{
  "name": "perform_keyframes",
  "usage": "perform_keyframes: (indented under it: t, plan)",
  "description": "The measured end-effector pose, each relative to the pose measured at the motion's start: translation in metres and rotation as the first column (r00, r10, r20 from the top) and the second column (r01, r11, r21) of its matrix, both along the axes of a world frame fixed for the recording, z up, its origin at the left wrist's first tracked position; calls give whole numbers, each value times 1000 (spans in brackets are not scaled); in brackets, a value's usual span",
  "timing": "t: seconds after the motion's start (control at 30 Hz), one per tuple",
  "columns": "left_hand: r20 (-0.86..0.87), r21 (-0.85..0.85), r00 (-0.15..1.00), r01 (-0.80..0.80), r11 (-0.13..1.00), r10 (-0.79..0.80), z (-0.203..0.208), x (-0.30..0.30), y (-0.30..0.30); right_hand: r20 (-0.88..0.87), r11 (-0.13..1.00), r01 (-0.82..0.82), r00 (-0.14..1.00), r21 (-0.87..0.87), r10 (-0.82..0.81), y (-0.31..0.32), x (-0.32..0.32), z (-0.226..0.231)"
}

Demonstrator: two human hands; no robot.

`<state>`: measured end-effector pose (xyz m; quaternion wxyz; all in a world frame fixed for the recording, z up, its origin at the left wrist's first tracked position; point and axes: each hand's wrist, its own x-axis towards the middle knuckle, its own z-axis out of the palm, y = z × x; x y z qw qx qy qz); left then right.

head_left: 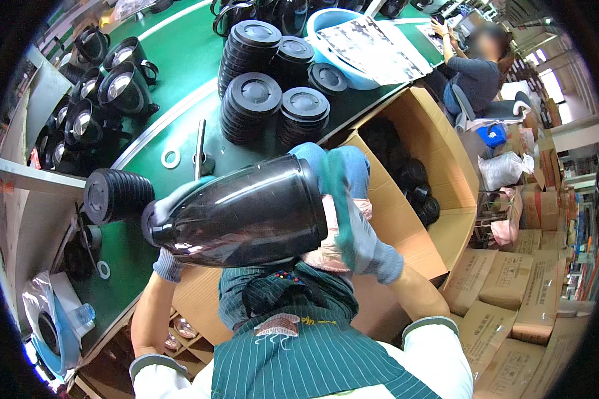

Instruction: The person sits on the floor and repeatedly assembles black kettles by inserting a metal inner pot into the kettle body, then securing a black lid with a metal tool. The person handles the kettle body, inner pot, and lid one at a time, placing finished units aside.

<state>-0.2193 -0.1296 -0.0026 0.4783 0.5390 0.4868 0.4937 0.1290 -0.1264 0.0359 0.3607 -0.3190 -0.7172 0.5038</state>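
Note:
A glossy black tapered shell, like the body of a vacuum jug, lies sideways in front of me above my lap. My left hand, in a grey glove, is closed round its narrow end; the shell hides part of the fingers. At the wide rim on the other side is my right hand, in a grey glove with a green palm. Its fingers are stretched out and its palm faces the rim; whether it touches is unclear. Left of the narrow end lies a row of nested black discs.
Stacks of black round lids stand on the green table, near a white ring and metal rod. Black jugs are at left. A blue basin, open carton and seated person are right.

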Motion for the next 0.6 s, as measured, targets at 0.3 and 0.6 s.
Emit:
perform_keyframes:
  t: [0.3, 0.6]
  plan:
    - [-695, 562, 719, 542, 624, 2, 100, 26, 21, -194, 908, 104, 961, -407, -197, 9, 12, -43]
    - [494, -334, 869, 151, 930, 37, -55, 19, -3, -160, 931, 150, 982, 333, -101, -4, -12, 24]
